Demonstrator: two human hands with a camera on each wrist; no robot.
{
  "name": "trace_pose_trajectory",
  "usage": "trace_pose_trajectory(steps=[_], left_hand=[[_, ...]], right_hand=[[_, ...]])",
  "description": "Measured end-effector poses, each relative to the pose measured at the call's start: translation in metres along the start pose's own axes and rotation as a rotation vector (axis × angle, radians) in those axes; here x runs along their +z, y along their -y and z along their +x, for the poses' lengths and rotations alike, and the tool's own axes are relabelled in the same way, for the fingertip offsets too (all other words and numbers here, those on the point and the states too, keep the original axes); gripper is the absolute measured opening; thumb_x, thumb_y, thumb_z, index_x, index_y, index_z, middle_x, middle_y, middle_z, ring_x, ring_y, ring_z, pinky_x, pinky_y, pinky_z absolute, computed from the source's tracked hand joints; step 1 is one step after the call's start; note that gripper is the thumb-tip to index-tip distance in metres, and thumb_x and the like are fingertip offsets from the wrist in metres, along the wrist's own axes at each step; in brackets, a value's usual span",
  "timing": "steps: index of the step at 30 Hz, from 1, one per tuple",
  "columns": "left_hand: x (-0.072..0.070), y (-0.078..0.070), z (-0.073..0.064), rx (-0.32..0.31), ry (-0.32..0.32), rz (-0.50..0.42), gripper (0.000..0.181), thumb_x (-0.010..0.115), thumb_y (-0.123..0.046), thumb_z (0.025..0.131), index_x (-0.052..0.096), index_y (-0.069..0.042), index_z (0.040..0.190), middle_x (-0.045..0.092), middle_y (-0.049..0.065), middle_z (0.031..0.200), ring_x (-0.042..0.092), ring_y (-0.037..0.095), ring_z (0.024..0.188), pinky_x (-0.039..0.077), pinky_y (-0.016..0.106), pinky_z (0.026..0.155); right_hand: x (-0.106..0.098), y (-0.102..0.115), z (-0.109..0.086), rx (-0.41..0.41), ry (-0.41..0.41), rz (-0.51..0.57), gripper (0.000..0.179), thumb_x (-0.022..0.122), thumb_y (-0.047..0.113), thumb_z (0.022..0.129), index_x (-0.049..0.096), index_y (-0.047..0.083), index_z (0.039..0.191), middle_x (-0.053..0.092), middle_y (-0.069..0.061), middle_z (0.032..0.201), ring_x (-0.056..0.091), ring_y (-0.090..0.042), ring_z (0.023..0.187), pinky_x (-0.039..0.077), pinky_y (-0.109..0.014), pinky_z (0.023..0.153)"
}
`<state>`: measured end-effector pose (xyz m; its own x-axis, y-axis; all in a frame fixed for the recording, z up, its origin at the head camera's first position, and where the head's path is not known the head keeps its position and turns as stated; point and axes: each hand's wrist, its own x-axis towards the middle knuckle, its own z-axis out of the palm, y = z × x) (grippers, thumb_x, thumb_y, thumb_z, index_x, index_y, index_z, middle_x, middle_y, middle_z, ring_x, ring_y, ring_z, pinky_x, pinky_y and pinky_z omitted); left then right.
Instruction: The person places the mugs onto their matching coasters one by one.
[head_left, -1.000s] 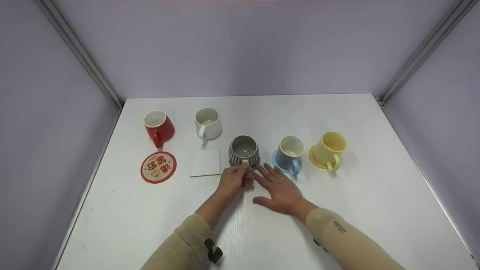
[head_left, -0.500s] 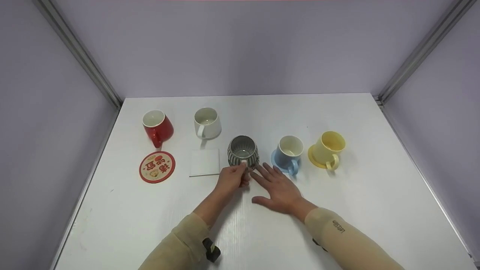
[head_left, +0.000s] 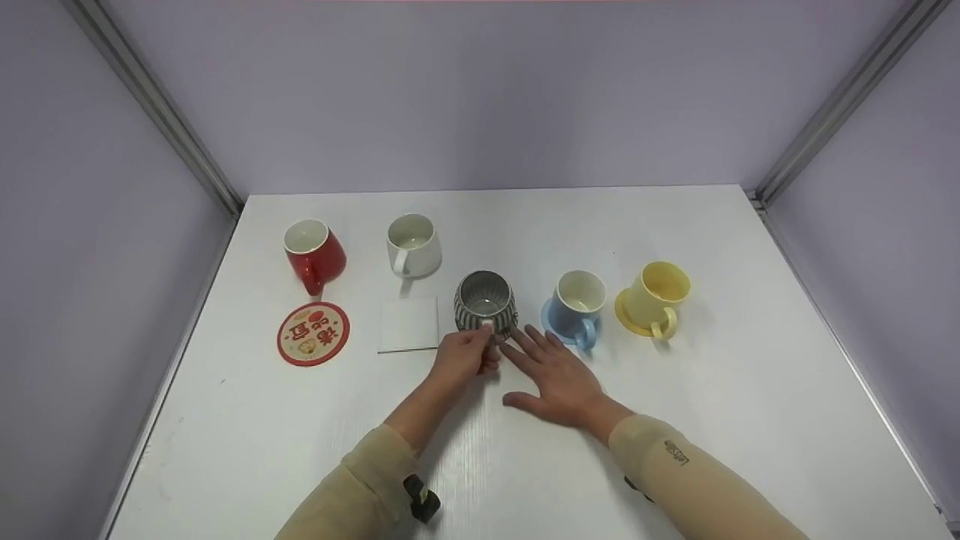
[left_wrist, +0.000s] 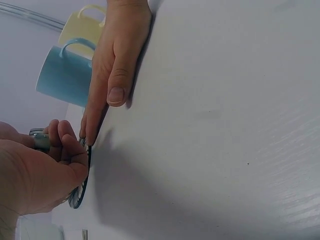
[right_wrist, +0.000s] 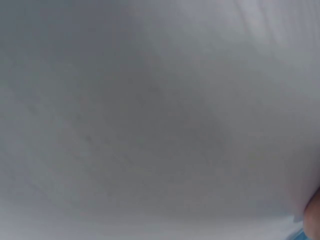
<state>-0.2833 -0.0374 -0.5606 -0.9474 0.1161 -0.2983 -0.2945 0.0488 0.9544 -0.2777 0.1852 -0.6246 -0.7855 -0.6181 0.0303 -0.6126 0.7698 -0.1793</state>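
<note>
A grey striped mug (head_left: 480, 304) stands upright at the middle of the table. My left hand (head_left: 461, 358) pinches its handle between thumb and curled fingers. Under the mug lies a dark-rimmed striped coaster (left_wrist: 79, 196), mostly hidden in the head view. My right hand (head_left: 559, 382) lies low over the tabletop with fingers straight, the fingertips at the coaster's near right edge. In the left wrist view the right hand's fingers (left_wrist: 95, 117) reach that rim. Mostly table surface fills the right wrist view, with a bit of finger (right_wrist: 314, 220) at the lower right.
Right of the hands, a blue mug (head_left: 574, 319) stands on a blue coaster (head_left: 550, 324) and a yellow mug (head_left: 646, 307) on a yellow coaster (head_left: 628, 319). On the left are a red mug (head_left: 326, 259), a white mug (head_left: 420, 255), a round red-rimmed coaster (head_left: 313, 334) and a square white coaster (head_left: 409, 324).
</note>
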Motion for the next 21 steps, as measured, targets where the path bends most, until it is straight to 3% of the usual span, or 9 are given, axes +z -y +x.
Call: trace_pose_trajectory(steps=[9, 21], left_hand=[[-0.0021, -0.0002, -0.0019, 0.002, 0.024, 0.005, 0.047, 0.048, -0.029, 0.115, 0.072, 0.011, 0.109, 0.072, 0.011, 0.086, 0.07, 0.016, 0.077, 0.057, 0.027, 0.07], [0.0005, 0.0011, -0.0003, 0.024, 0.019, 0.007, 0.046, 0.049, -0.028, 0.114, 0.072, 0.01, 0.102, 0.068, 0.006, 0.079, 0.068, 0.016, 0.074, 0.055, 0.026, 0.067]], right_hand=[[0.0, -0.0001, 0.0006, -0.012, -0.009, 0.017, 0.089, 0.039, 0.079, 0.101, 0.023, 0.026, 0.171, 0.015, 0.002, 0.178, 0.01, -0.027, 0.164, 0.011, -0.046, 0.131], [-0.0002, 0.0, -0.0004, -0.016, -0.028, 0.009, 0.089, 0.04, 0.078, 0.101, 0.025, 0.025, 0.171, 0.018, 0.0, 0.177, 0.012, -0.027, 0.163, 0.014, -0.047, 0.131]])
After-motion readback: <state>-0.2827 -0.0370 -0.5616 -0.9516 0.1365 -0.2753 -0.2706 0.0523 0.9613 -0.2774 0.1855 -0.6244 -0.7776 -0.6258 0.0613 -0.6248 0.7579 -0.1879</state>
